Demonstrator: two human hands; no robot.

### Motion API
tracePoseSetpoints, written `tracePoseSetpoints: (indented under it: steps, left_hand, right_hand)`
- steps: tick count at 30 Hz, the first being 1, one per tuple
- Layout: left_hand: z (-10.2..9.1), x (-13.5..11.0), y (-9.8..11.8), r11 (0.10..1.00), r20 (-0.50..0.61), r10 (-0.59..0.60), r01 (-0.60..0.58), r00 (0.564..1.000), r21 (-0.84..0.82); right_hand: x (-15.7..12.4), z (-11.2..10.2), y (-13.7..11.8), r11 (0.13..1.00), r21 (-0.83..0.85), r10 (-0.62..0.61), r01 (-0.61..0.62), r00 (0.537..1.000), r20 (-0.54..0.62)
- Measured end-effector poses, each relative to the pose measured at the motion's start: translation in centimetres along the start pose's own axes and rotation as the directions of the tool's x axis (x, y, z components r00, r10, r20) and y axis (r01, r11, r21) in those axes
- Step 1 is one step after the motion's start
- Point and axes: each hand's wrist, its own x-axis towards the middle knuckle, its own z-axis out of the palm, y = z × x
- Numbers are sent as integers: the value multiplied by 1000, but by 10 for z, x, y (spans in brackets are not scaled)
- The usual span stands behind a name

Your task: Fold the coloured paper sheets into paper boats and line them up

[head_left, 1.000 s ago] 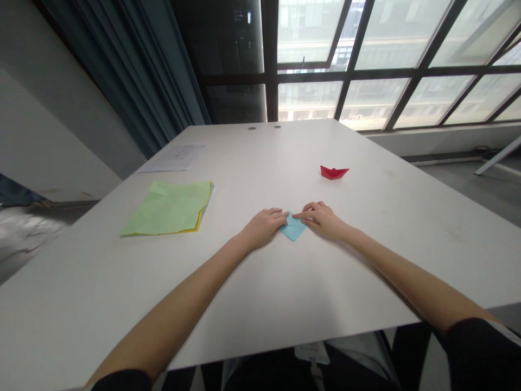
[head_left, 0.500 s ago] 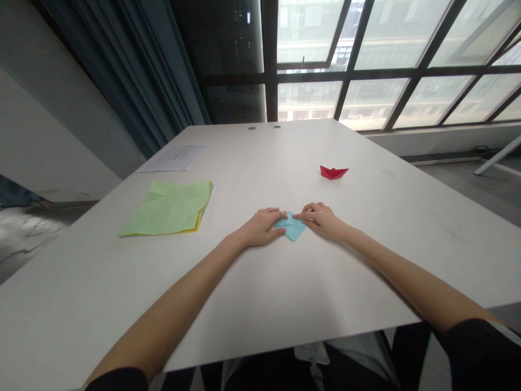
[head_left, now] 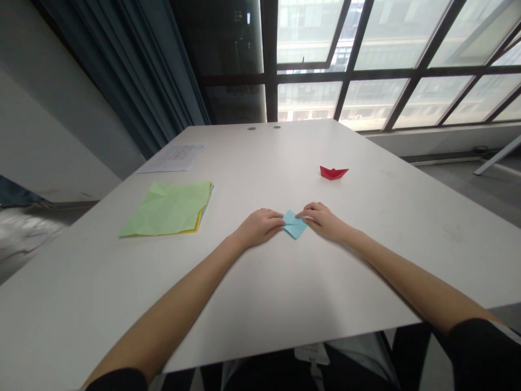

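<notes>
A small folded piece of light blue paper [head_left: 295, 230] lies on the white table between my hands, roughly diamond-shaped with a crease across its middle. My left hand [head_left: 262, 227] has its fingers and thumb closed on the paper's left corner. From the other side, my right hand [head_left: 322, 220] pinches the right corner, its index finger reaching over the top. The fingertips cover both side corners. Beyond my right hand sits a red paper boat [head_left: 334, 173], apart from it.
To the left lies a stack of coloured paper sheets [head_left: 169, 209], green on top with yellow and blue edges below. Behind it is a white printed sheet [head_left: 173, 158]. The white table's [head_left: 260, 304] front edge runs close to my body; windows stand beyond its far edge.
My left thumb and fingers have drawn together at the paper's left corner. The blue paper has shifted slightly right. My right hand has barely moved.
</notes>
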Motion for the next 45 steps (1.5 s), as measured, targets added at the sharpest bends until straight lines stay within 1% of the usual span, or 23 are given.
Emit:
tracePoseSetpoints:
  steps: [2,4,6,9,11,13,17,20,22,25,27,29,31,33,36,39,45]
  left_hand:
    - [1,-1,0,997,-61,29,-25,998,73]
    - [2,0,1,996,-126,15,-4,992,84]
    - [3,0,3,998,-183,-48,57,982,41]
    - [3,2,6,981,-230,-192,185,954,-54]
    - [2,3,8,962,-243,-269,250,932,-109]
    - [1,4,10,942,-264,-327,293,907,-160]
    - [0,7,16,879,-284,-457,379,843,-291]
    - [2,11,18,802,-250,-550,419,797,-426]
    - [5,13,17,747,-206,-591,434,780,-503]
    - [7,14,16,701,-110,-606,463,788,-542]
    - [7,13,14,720,-65,-592,491,803,-491]
    - [7,11,13,765,-58,-568,501,821,-404]
    - [8,10,11,811,-74,-535,488,841,-322]
    - [10,9,10,848,-93,-496,460,863,-263]
    - [14,9,8,885,-107,-444,417,890,-205]
    - [17,8,7,905,-96,-413,397,906,-155]
    - [15,8,9,912,-75,-402,393,912,-116]
  right_hand:
    - [1,-2,-3,997,73,-32,34,999,-22]
    - [1,-5,-7,989,139,-47,51,998,-31]
    - [2,-8,-11,982,181,-51,53,999,-18]
    - [2,-11,-17,976,212,-54,49,998,16]
    - [2,-13,-20,974,222,-55,52,998,7]
    - [2,-15,-22,974,223,-45,51,998,-32]
    - [1,-17,-25,973,228,-4,28,995,-103]
    - [2,-16,-26,968,244,90,-49,983,-161]
    - [3,-14,-24,953,278,181,-124,965,-190]
    - [4,-9,-18,919,327,290,-219,939,-185]
    - [4,-6,-15,908,320,330,-269,932,-151]
    - [4,-4,-13,916,270,341,-297,930,-134]
    - [4,-2,-13,934,194,330,-300,932,-151]
    - [5,0,-14,951,140,298,-276,941,-164]
    - [5,2,-17,963,144,248,-227,957,-149]
    - [4,1,-17,966,149,230,-210,964,-135]
    - [1,-10,-12,975,155,159,-157,987,-7]
